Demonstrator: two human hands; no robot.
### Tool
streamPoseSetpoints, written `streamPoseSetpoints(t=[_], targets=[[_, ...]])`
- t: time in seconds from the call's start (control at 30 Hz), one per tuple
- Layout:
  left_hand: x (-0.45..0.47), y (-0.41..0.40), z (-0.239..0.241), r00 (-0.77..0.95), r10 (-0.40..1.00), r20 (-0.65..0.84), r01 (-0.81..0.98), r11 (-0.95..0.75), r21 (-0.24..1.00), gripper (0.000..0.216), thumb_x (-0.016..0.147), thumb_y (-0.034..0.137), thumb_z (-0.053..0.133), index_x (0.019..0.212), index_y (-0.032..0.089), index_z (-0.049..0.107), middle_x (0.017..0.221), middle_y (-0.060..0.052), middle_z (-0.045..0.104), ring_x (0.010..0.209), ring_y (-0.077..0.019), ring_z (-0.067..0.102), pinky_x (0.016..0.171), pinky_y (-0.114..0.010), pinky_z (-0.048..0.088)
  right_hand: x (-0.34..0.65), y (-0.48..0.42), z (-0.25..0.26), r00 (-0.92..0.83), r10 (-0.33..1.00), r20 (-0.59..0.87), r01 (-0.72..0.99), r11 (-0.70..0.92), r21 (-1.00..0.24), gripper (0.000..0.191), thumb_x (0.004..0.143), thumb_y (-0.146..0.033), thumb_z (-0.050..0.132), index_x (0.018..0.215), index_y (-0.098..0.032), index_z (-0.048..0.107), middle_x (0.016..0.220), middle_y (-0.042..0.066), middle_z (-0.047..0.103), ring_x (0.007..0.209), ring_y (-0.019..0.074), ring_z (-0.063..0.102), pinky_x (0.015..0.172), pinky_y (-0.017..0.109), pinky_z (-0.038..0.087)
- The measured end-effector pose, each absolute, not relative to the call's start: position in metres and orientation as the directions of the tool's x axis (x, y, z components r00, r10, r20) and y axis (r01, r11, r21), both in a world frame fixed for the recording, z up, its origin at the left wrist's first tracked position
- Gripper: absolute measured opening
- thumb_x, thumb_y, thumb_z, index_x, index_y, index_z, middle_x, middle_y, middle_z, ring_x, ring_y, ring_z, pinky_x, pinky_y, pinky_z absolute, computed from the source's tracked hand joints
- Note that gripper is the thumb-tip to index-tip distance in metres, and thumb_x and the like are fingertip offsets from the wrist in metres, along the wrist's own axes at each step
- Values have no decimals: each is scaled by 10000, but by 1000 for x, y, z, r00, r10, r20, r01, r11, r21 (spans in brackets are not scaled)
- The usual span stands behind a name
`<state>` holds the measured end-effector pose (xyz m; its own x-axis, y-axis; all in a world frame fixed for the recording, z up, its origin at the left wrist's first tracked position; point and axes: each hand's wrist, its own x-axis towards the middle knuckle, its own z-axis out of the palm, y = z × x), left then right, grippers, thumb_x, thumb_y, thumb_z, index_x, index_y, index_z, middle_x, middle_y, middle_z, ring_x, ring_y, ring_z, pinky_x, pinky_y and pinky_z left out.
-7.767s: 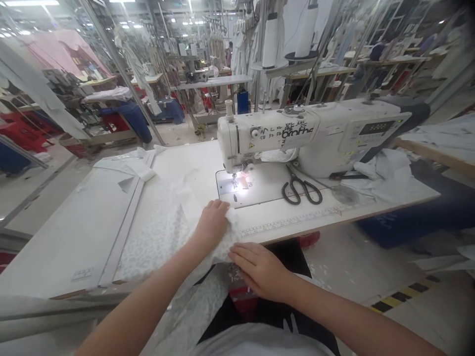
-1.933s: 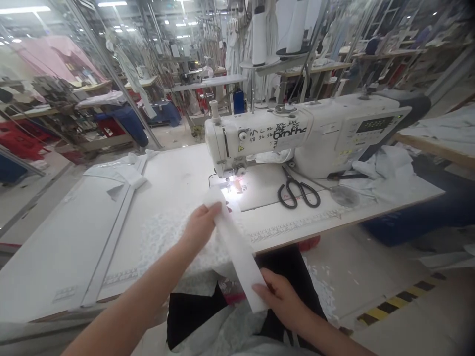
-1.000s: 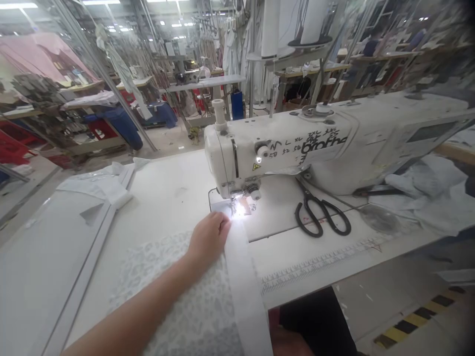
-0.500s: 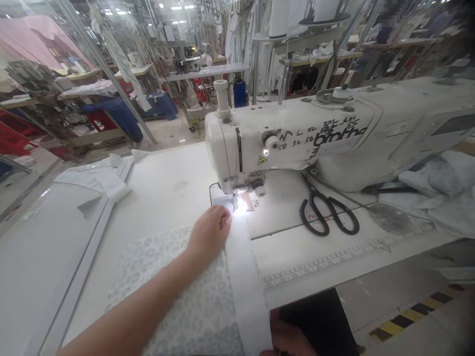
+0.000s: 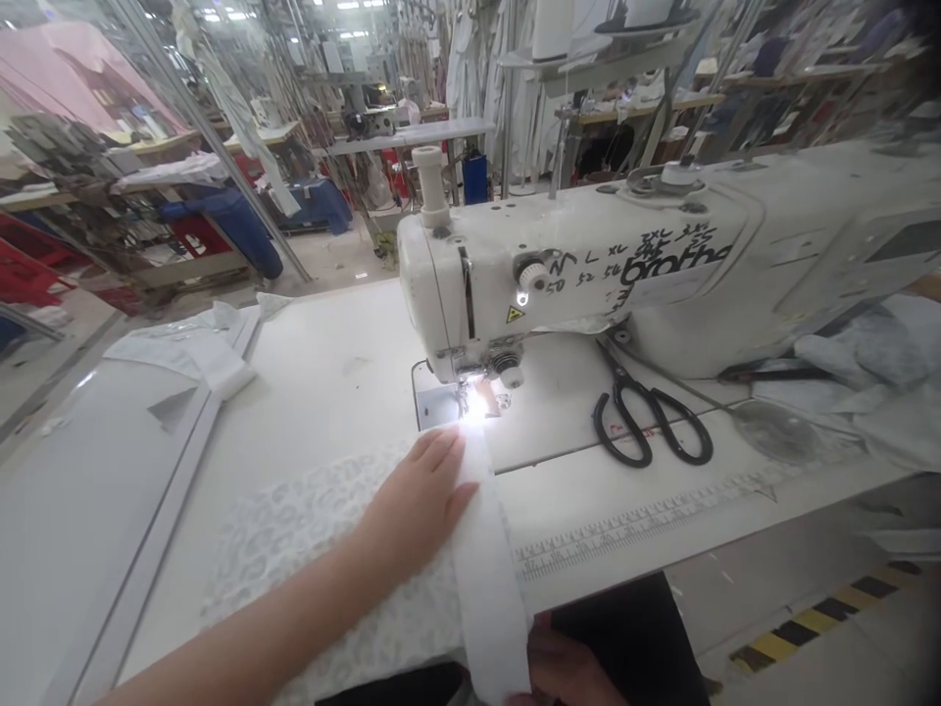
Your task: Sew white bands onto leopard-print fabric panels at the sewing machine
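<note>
My left hand lies flat on the fabric just in front of the lit needle area, its fingers together and the thumb apart. Under it spreads a pale leopard-print fabric. A plain white fabric strip runs along that fabric's right edge, from the presser foot down to the table's front edge. There my right hand, partly cut off by the frame, grips the strip's lower end. The white sewing machine stands over the work; glare hides the needle.
Black-handled scissors lie right of the needle under the machine arm. A printed ruler runs along the front edge. Crumpled pale fabric sits at the right. More white pieces rest at the left edge, and other workstations stand behind.
My left hand has come slightly back from the needle, its bent fingers now flattened and the thumb out over the strip. The fabric's near part has shifted, showing dark clothing below.
</note>
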<state>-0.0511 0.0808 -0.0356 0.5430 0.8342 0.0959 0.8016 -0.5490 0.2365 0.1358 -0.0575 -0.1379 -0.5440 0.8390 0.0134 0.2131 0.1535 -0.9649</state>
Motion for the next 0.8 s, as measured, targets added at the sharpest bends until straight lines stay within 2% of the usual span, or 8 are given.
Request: streamPoseSetpoints(t=[0.13, 0.3, 0.5, 0.63, 0.8], targets=[[-53, 94, -36, 542, 838, 61, 807, -540, 239, 457, 905, 351, 383, 1296, 116, 419, 1345, -112, 441, 1279, -262, 331, 1057, -443, 336, 136, -49, -134, -519, 850, 91, 204, 227, -952, 314, 901, -381, 422, 830, -204, 671, 734, 48, 622, 708, 163, 555, 676, 238, 433], [-56, 105, -36, 540, 838, 79, 801, -540, 259, 460, 906, 351, 379, 1317, 144, 406, 1357, -95, 429, 1274, -249, 336, 1050, -431, 345, 136, -43, -135, -501, 863, 65, 262, 223, -939, 333, 899, -393, 438, 738, -186, 644, 627, 15, 554, 600, 139, 492, 659, 238, 424], [-58, 108, -39, 550, 828, 111, 790, -559, 254, 460, 907, 352, 379, 1320, 152, 407, 1352, -82, 438, 1274, -248, 337, 1062, -428, 342, 135, -41, -129, -491, 869, 60, 229, 196, -953, 283, 883, -349, 456, 749, -187, 645, 662, 16, 561, 601, 134, 503, 638, 233, 431], [-57, 111, -37, 549, 829, 106, 791, -557, 253, 467, 908, 352, 370, 1325, 144, 399, 1362, -88, 428, 1282, -251, 329, 1066, -441, 339, 136, -43, -128, -480, 872, 94, 193, 209, -959, 250, 878, -310, 460, 799, -181, 659, 761, 47, 623, 692, 150, 564, 668, 235, 449], [-55, 73, -35, 545, 838, 29, 813, -537, 225, 476, 902, 344, 376, 1332, 140, 368, 1407, -97, 367, 1313, -272, 290, 1067, -470, 333, 142, -49, -121, -505, 857, 96, 278, 267, -923, 263, 902, -324, 444, 830, -181, 652, 815, 70, 629, 772, 162, 593, 694, 231, 477]])
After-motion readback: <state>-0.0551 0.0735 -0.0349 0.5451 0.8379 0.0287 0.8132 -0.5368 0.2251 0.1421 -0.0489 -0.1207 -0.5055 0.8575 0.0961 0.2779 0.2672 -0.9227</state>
